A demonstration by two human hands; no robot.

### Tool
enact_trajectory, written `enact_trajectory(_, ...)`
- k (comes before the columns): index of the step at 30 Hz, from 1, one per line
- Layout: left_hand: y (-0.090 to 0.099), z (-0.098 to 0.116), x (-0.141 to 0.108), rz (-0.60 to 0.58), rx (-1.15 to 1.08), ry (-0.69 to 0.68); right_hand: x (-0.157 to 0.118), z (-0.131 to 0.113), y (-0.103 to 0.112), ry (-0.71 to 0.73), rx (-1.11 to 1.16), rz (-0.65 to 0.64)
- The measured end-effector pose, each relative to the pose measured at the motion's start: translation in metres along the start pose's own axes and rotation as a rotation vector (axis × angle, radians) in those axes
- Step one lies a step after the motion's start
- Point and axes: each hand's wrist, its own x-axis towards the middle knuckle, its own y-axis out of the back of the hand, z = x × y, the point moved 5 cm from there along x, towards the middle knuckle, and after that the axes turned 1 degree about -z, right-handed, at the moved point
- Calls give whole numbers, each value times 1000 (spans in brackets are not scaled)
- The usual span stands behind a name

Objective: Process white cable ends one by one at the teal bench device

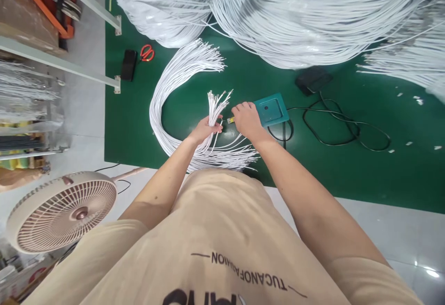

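Note:
My left hand is closed around a bunch of white cables, their ends fanning upward above the fingers. One short cable end points out from it toward my right hand. My right hand is closed on a small yellow piece with a pale tip, which juts out toward the left hand. Partly behind the right hand lies a teal plastic box with a shallow recess and a black cord. A long curved bundle of white cables lies left of both hands, its ends reaching under the left forearm.
Large heaps of white cables fill the far side of the green table. Red-handled scissors and a black phone-like object lie far left. A black box trails a looped cord. A fan stands at left.

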Motion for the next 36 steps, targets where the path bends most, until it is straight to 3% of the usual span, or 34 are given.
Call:
enact_trajectory(4,-7,-1,7,28,8,54,4,7,-6,100,-128,-122)
enact_trajectory(10,-15,3,12,50,24,122,10,12,-7,53,-111,-179)
enact_trajectory(18,-18,-9,25,68,27,188,14,20,-14,22,136,-121)
enact_trajectory(24,-21,-12,27,27,-40,194,5,18,-8,68,96,-48)
enact_trajectory(29,-18,-16,29,17,-44,214,-14,39,1,-136,7,154)
enact_trajectory(33,-13,-17,28,19,-24,218,-19,51,-3,-188,20,153)
enact_trajectory(36,-7,-13,23,42,-33,191,-17,47,0,-194,10,176)
